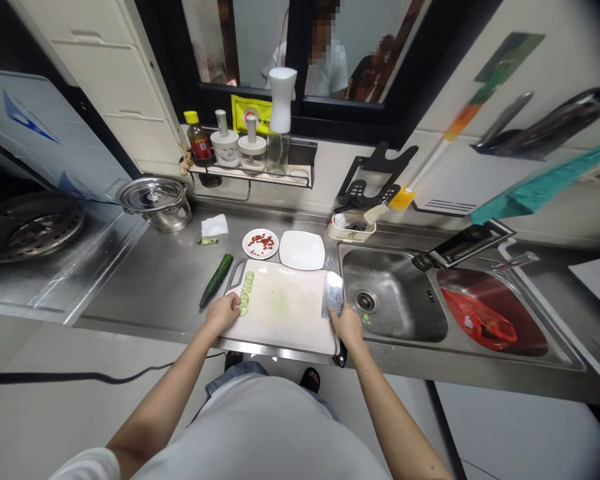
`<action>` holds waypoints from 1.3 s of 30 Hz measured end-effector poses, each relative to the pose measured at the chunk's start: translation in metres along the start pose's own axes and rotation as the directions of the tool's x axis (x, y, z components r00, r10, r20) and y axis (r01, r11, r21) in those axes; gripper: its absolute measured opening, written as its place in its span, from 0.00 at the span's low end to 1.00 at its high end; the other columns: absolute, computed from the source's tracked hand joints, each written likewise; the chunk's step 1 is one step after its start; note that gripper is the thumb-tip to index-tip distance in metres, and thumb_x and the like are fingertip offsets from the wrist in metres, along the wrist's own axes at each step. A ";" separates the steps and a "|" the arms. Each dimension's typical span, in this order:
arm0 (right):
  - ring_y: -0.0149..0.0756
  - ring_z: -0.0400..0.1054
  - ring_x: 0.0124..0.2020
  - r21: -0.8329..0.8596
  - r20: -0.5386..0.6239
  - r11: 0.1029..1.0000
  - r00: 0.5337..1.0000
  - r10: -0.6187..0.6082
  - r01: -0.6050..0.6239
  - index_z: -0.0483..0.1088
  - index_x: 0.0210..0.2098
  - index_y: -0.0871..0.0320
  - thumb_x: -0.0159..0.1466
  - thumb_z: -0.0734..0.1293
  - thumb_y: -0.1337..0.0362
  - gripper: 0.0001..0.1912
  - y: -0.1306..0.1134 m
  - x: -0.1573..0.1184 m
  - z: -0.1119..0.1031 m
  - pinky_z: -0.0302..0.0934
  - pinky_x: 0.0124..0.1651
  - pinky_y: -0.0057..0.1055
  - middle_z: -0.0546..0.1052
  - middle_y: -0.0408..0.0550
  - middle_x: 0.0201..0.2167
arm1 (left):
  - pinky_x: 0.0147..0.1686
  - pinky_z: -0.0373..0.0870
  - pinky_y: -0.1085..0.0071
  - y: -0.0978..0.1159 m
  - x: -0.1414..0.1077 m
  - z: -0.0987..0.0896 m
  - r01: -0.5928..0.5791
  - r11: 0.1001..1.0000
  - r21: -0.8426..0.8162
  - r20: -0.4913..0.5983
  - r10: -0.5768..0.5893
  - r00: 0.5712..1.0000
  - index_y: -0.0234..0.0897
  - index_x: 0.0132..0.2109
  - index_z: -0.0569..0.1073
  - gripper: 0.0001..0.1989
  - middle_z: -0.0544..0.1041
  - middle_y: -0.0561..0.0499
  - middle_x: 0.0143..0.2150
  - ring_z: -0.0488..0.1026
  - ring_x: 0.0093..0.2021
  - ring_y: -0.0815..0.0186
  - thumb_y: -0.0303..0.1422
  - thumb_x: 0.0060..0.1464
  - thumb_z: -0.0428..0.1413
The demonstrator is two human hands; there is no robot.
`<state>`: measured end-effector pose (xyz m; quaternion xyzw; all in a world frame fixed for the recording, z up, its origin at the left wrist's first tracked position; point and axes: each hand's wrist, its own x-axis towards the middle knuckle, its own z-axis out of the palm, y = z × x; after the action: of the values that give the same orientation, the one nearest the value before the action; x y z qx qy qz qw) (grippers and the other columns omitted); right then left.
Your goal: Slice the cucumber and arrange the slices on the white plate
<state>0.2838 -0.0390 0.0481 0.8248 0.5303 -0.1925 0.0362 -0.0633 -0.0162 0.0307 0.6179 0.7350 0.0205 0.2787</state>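
A pale cutting board lies on the steel counter. Along its left side runs a row of overlapping cucumber slices. My left hand is at the near end of that row, its fingers closed in a pinch on a slice, partly hidden by the fingers. My right hand grips a kitchen knife; the broad blade rests flat at the board's right edge, its black handle pointing toward me. Left of the board lies a whole cucumber. Behind it are a plate of red chopped pieces and a white dish.
To the right is a steel sink with a red plastic bag in its second basin. A lidded pot stands at the back left, beside a stove burner. A condiment rack hangs below the window.
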 end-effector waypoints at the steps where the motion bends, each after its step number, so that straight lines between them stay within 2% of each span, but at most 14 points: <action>1: 0.45 0.72 0.48 -0.019 0.009 1.000 1.000 0.012 -0.012 0.65 0.55 0.68 0.68 0.57 0.53 0.26 -0.001 0.000 -0.001 0.60 0.44 0.31 0.76 0.64 0.46 | 0.29 0.56 0.74 0.000 -0.001 0.000 -0.001 1.000 0.020 -0.003 0.001 1.000 0.42 0.36 0.72 0.07 0.77 0.54 0.33 0.72 0.34 0.66 0.27 0.47 0.57; 5: 0.46 0.72 0.47 -0.063 0.050 0.998 0.998 0.033 -0.029 0.69 0.51 0.65 0.67 0.58 0.51 0.25 -0.004 0.000 -0.004 0.61 0.42 0.32 0.76 0.65 0.46 | 0.30 0.57 0.74 0.001 -0.003 -0.002 0.011 1.000 0.025 -0.006 -0.011 1.000 0.42 0.37 0.72 0.07 0.77 0.54 0.33 0.72 0.35 0.65 0.29 0.47 0.57; 9: 0.46 0.71 0.47 -0.084 0.055 0.996 0.998 0.019 -0.015 0.70 0.48 0.66 0.68 0.57 0.52 0.24 -0.006 0.000 -0.005 0.61 0.43 0.32 0.74 0.65 0.49 | 0.32 0.59 0.75 0.010 0.006 0.000 -0.027 0.997 -0.077 -0.049 0.023 0.999 0.41 0.40 0.73 0.08 0.77 0.53 0.35 0.72 0.35 0.66 0.32 0.49 0.56; 13: 0.47 0.71 0.48 -0.110 0.053 0.994 0.998 0.026 -0.020 0.69 0.50 0.65 0.67 0.59 0.51 0.24 -0.007 0.002 -0.009 0.61 0.43 0.34 0.71 0.66 0.51 | 0.37 0.64 0.75 0.036 0.025 0.009 -0.110 0.966 -0.234 -0.093 0.090 0.992 0.40 0.43 0.75 0.11 0.79 0.52 0.38 0.74 0.39 0.66 0.33 0.51 0.56; 16: 0.48 0.70 0.48 -0.117 -0.015 0.993 1.000 -0.001 -0.001 0.66 0.55 0.62 0.67 0.58 0.51 0.25 -0.011 0.010 -0.016 0.61 0.44 0.35 0.69 0.64 0.53 | 0.41 0.65 0.74 0.063 0.042 0.016 -0.136 0.942 -0.306 -0.113 0.106 0.988 0.37 0.46 0.76 0.14 0.79 0.49 0.40 0.74 0.41 0.65 0.34 0.52 0.56; 19: 0.46 0.68 0.50 -0.091 -0.106 0.995 0.993 -0.056 0.046 0.63 0.59 0.60 0.68 0.55 0.54 0.25 -0.020 0.028 -0.026 0.60 0.47 0.35 0.68 0.62 0.54 | 0.43 0.65 0.73 0.090 0.063 0.020 -0.076 0.942 -0.328 -0.114 0.041 0.993 0.37 0.48 0.75 0.16 0.80 0.47 0.41 0.75 0.42 0.63 0.35 0.52 0.56; 22: 0.47 0.65 0.53 -0.063 -0.125 0.995 0.988 -0.089 0.081 0.65 0.58 0.60 0.69 0.55 0.56 0.23 -0.033 0.055 -0.034 0.57 0.50 0.35 0.69 0.62 0.53 | 0.45 0.65 0.71 0.111 0.085 0.023 -0.026 0.944 -0.327 -0.093 -0.005 0.996 0.37 0.50 0.74 0.18 0.79 0.45 0.44 0.75 0.47 0.61 0.38 0.53 0.56; 27: 0.49 0.62 0.55 -0.060 -0.120 0.994 0.987 -0.103 0.096 0.70 0.53 0.62 0.68 0.56 0.59 0.20 -0.056 0.097 -0.040 0.54 0.53 0.38 0.71 0.62 0.52 | 0.47 0.65 0.70 0.127 0.114 0.030 -0.007 0.955 -0.298 -0.077 -0.017 0.997 0.36 0.50 0.74 0.19 0.78 0.41 0.49 0.73 0.51 0.57 0.39 0.53 0.55; 31: 0.51 0.58 0.57 -0.043 -0.053 0.997 0.996 -0.068 0.066 0.71 0.51 0.62 0.67 0.56 0.60 0.20 -0.068 0.115 -0.037 0.50 0.56 0.43 0.71 0.61 0.53 | 0.45 0.65 0.70 0.134 0.124 0.030 0.009 0.955 -0.298 -0.059 -0.028 0.998 0.36 0.46 0.76 0.16 0.79 0.41 0.47 0.74 0.49 0.58 0.38 0.53 0.54; 36: 0.52 0.57 0.58 -0.005 -0.029 1.000 1.000 -0.013 0.013 0.70 0.51 0.62 0.67 0.56 0.56 0.22 -0.076 0.123 -0.028 0.48 0.57 0.46 0.70 0.60 0.54 | 0.38 0.66 0.72 0.143 0.129 0.026 0.040 0.940 -0.338 0.020 -0.035 0.999 0.38 0.37 0.76 0.09 0.81 0.48 0.33 0.76 0.38 0.63 0.35 0.53 0.53; 39: 0.51 0.57 0.59 0.032 -0.009 0.999 1.000 0.017 -0.016 0.69 0.52 0.62 0.66 0.56 0.58 0.21 -0.078 0.125 -0.025 0.48 0.57 0.46 0.70 0.60 0.54 | 0.38 0.65 0.73 0.147 0.131 0.027 0.041 0.944 -0.328 0.004 -0.042 0.999 0.38 0.35 0.75 0.06 0.80 0.49 0.30 0.76 0.38 0.63 0.32 0.51 0.54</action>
<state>0.2669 0.1092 0.0379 0.8306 0.5206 -0.1966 0.0221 0.0696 0.1305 0.0120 0.5471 0.7347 0.1374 0.3768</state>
